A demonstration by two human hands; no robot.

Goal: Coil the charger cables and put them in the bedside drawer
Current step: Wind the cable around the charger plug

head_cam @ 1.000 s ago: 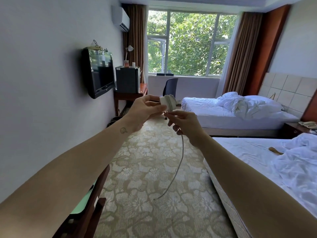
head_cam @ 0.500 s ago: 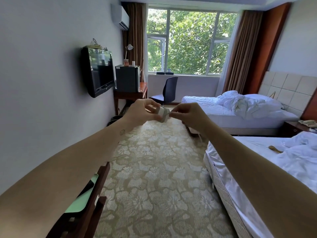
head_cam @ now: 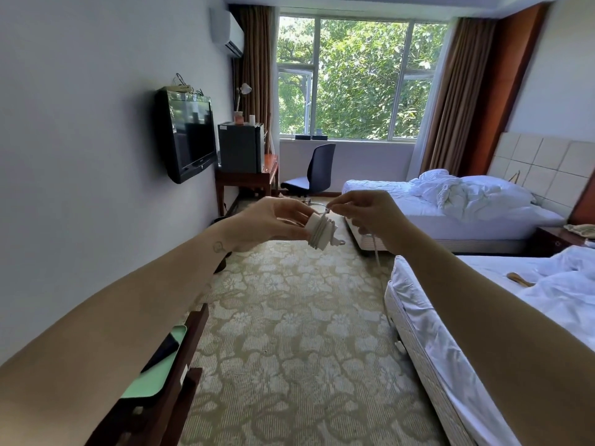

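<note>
Both hands are raised in mid-air over the carpet, with the charger held between them. It is gripped at one end by the left hand, thumb on top and fingers underneath, and several turns of white cable are seen wound around its body. The right hand is closed in a pinch on the cable just above the charger, where the strand leaves the coil; the loose length is dropped from under that hand and hangs down beside the near bed — its end is seen low against the mattress side. A small white tab sticks out at the charger's lower right edge, though what it is cannot be told. Beyond the hands, a second bed with a rumpled duvet is placed by the window, and a dark bedside table is set between the two beds — no drawer front can be made out on it. A television is mounted on the left wall, with a desk and a chair farther back.
</note>
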